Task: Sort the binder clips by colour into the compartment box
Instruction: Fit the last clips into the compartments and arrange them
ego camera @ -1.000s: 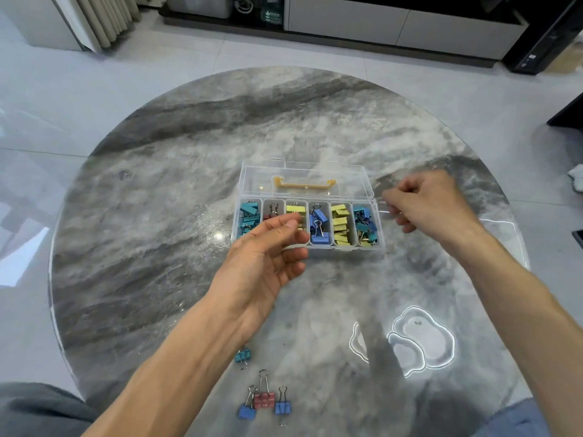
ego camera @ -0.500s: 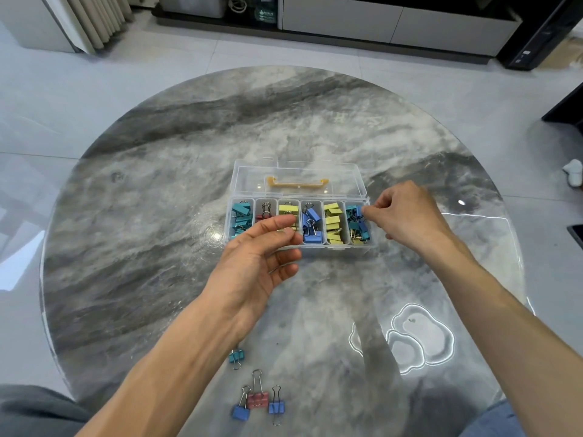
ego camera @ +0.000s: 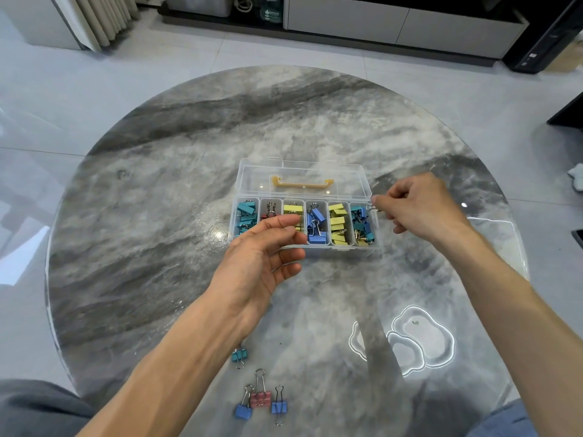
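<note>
A clear compartment box (ego camera: 344, 247) lies open mid-table, its six compartments holding teal, pink, yellow, blue, yellow and mixed teal-blue binder clips. My right hand (ego camera: 419, 209) is at the box's right end and pinches the wire handle of a blue clip (ego camera: 363, 212) over the rightmost compartment. My left hand (ego camera: 265, 253) hovers at the box's front left with relaxed fingers and nothing in it, its thumb covering parts of the second and third compartments. Loose clips lie near the front edge: a teal clip (ego camera: 239, 355), a pink clip (ego camera: 260, 399) and two blue clips (ego camera: 243, 411), (ego camera: 279, 407).
The box's lid (ego camera: 303, 168) is folded back behind it, with a yellow handle (ego camera: 301, 183). The round marble table (ego camera: 142, 247) shows glare at the right front. Tiled floor and low cabinets lie beyond the table.
My right hand has moved left from beside the box to its right end, bringing the pinched clip over the last compartment. My left hand has stayed roughly in place.
</note>
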`<state>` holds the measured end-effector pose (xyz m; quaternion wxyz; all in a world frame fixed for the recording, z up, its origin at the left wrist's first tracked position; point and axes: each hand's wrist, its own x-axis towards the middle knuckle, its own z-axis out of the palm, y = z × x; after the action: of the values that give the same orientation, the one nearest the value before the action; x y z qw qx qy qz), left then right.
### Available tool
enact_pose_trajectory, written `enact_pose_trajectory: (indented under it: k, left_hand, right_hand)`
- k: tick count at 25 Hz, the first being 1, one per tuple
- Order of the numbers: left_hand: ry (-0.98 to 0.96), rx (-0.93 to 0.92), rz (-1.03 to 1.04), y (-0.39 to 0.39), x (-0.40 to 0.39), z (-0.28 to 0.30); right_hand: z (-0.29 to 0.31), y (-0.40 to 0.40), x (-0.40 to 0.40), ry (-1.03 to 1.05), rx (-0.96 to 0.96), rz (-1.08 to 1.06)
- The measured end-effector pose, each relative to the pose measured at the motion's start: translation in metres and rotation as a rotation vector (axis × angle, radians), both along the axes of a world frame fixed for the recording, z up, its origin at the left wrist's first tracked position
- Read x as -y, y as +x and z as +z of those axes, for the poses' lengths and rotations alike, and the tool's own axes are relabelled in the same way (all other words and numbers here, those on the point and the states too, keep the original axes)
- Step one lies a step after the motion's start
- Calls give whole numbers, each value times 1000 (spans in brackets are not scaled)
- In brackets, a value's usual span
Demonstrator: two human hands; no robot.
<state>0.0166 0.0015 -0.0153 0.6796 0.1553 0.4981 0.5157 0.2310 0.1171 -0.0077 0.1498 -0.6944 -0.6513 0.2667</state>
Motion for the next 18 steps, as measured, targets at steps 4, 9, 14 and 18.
enact_pose_trajectory:
  k: [4,9,14,18]
  left_hand:
    - [1,-1,-1,-1,0,-1]
    - [0,-4,-6,0,0,-1]
    - [-4,-11,-15,1,1,-2]
    - [-4,-25,-14,0,0,-3]
  right_hand:
    - [2,0,-2,-28,-104,-60]
    - [-8,-3,2,-49,135,53]
    - [-11,-6,2,-3,214,94]
    - [-20,-4,2,3,184,89]
